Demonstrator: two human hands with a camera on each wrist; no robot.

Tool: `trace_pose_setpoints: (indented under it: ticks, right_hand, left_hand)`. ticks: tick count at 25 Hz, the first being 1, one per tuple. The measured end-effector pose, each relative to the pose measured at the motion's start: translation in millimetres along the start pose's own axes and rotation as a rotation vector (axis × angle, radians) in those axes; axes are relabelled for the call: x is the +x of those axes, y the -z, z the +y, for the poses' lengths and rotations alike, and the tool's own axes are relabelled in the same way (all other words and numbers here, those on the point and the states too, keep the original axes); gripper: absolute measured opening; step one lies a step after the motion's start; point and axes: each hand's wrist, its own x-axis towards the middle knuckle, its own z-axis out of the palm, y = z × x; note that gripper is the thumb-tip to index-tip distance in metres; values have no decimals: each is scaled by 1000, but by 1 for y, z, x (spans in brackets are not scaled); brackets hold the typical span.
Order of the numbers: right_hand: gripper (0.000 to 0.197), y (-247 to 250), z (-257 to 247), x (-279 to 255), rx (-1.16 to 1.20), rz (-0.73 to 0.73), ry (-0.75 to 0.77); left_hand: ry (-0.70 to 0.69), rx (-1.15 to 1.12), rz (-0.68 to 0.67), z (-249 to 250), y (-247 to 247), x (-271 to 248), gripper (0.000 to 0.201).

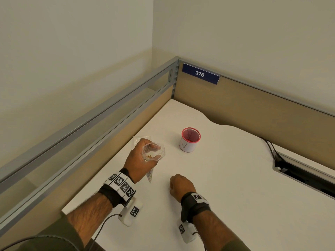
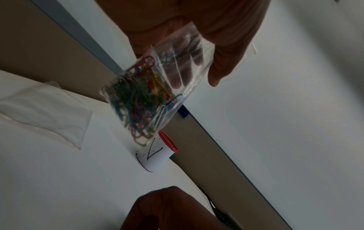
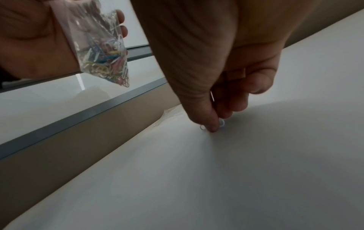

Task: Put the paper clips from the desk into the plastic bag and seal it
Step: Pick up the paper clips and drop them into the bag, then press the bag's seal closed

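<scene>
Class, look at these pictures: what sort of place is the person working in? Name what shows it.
Most likely an office cubicle. A white desk sits in a corner of low partition walls, a blue plate reading 376 numbers the spot, and a cable slot is cut into the desk.

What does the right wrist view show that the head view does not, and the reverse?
Only the right wrist view shows the pale paper clip on the white desk, pinched under the right hand's fingertips.

Only the head view shows the red-rimmed white cup, the blue sign reading 376, and both wristbands.

Both show the left hand holding up the clear plastic bag of coloured paper clips, its mouth open in the head view.
</scene>
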Motion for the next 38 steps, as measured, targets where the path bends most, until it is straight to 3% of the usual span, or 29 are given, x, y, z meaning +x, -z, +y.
trace_pose_setpoints:
  ticks: [5, 10, 13, 18, 24, 27, 32, 38]
  right_hand:
    - [5, 18, 5, -12, 162, 57, -1]
    - [5, 88, -2, -34, 414, 465, 94]
    - [2, 130, -27, -51, 551, 580, 218]
    - [11, 147, -58, -57, 496, 534, 315]
    - [30, 142, -57, -73, 371, 446, 401]
    - [20, 137, -65, -81, 221, 468, 453]
    - [13, 144, -77, -83, 231, 505, 411]
    - [13, 175, -93, -78, 266, 535, 370]
  left_hand:
    - [1, 0, 6, -2, 2, 0, 43]
    - [-1, 10, -5, -7, -3, 1, 37]
    - [-8, 45, -19, -2, -11, 2, 39]
    - [-45, 70, -39, 9, -16, 1, 44]
    - [-62, 34, -30, 17, -9, -4, 45]
    - [-78, 24, -26, 19, -5, -9, 47]
    - [-122, -8, -4, 25, 5, -12, 45]
    - [-132, -135, -89, 28, 33, 6, 87]
